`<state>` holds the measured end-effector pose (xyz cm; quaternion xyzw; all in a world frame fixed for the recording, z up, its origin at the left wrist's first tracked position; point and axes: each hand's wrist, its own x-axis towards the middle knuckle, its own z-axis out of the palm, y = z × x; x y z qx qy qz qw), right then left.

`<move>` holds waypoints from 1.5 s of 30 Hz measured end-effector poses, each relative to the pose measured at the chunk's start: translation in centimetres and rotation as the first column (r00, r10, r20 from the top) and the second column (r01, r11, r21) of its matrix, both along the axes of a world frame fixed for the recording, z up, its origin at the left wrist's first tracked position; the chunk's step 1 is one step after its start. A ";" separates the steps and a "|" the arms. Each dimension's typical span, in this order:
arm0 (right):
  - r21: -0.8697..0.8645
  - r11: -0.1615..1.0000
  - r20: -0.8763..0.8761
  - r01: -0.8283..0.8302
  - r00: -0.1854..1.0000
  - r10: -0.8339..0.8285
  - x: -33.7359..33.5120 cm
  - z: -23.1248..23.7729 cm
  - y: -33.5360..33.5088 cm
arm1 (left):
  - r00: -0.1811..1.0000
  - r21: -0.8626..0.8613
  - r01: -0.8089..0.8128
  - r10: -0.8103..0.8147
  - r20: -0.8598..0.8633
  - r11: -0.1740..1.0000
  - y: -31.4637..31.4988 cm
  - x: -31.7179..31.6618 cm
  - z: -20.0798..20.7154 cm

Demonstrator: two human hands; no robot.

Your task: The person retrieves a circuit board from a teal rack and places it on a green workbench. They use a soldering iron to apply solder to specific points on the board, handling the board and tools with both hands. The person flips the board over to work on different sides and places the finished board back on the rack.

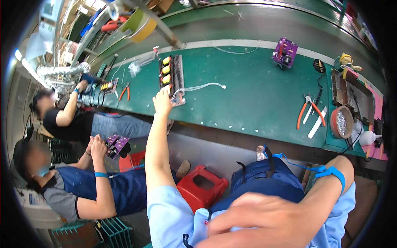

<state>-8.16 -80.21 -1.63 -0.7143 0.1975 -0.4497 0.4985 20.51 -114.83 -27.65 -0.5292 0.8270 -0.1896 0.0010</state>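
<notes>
My left arm is stretched forward, and my left hand (162, 102) touches the near end of a long circuit board (178, 76). Its fingers look extended over the board's edge, with no clear grip around it. Yellow round-topped parts (166, 70) stand in a row on this board beside a dark ribbed strip. White wires (200, 87) run from its near end toward the right, ending in a small connector. Close to my chest, my right hand (260, 219) hangs with its fingers apart, slightly blurred, and nothing shows in it. A blue strap (333, 175) circles that wrist.
On the green bench (244, 95) lie a purple circuit board (284, 53), orange-handled cutters (310, 111) and a white strip (317, 122). A bowl of small metal parts (341, 122) stands right. A co-worker at left holds a purple board (117, 145). A red stool (202, 188) stands below.
</notes>
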 end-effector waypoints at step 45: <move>0.003 0.556 -0.749 0.832 0.370 -0.549 -7.7 -12.9 -6.6 | 0.721 0.349 0.610 -0.315 -0.617 0.712 16.9 -20.7 4.3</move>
